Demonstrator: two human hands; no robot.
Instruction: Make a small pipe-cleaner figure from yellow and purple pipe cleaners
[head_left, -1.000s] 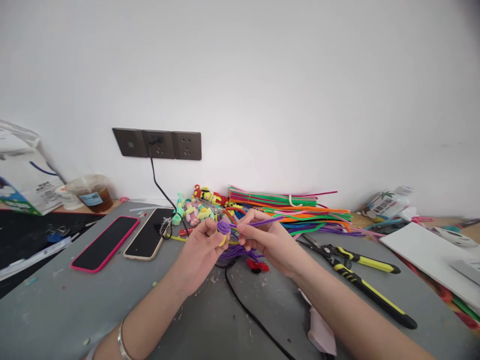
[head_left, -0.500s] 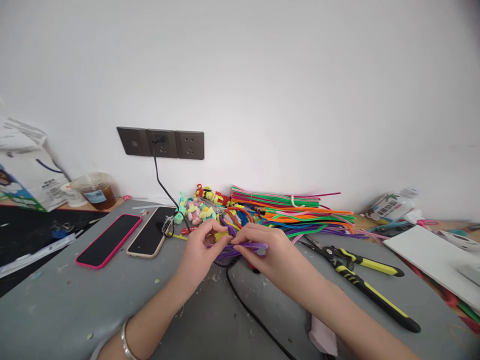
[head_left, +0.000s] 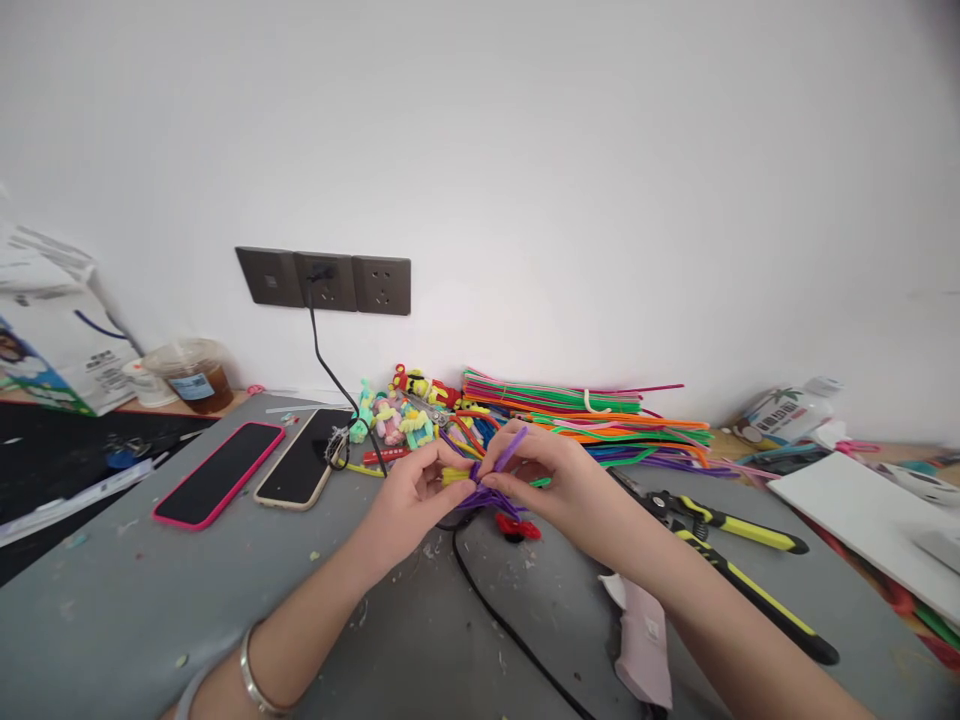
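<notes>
Both my hands meet over the middle of the grey table [head_left: 150, 620]. My left hand [head_left: 415, 497] pinches a small craft piece of purple and yellow pipe cleaner [head_left: 480, 490]. My right hand [head_left: 555, 480] is closed on the free purple end [head_left: 511, 450] of the same pipe cleaner, which sticks up between my fingers. A small red piece [head_left: 517, 527] lies on the table just below my hands. A silver bangle [head_left: 251, 680] is on my left wrist.
A pile of coloured pipe cleaners [head_left: 592, 420] and small finished figures [head_left: 397, 410] lie by the wall. Yellow-handled cutters [head_left: 735, 560] sit at right, two phones [head_left: 217, 472] [head_left: 300, 460] at left. A black cable [head_left: 510, 630] crosses the table from the wall sockets [head_left: 326, 282]. A drink cup [head_left: 187, 372] stands far left.
The purple coil seen a second ago was lowered towards the table. My right hand now holds the purple end pointing up instead of sideways.
</notes>
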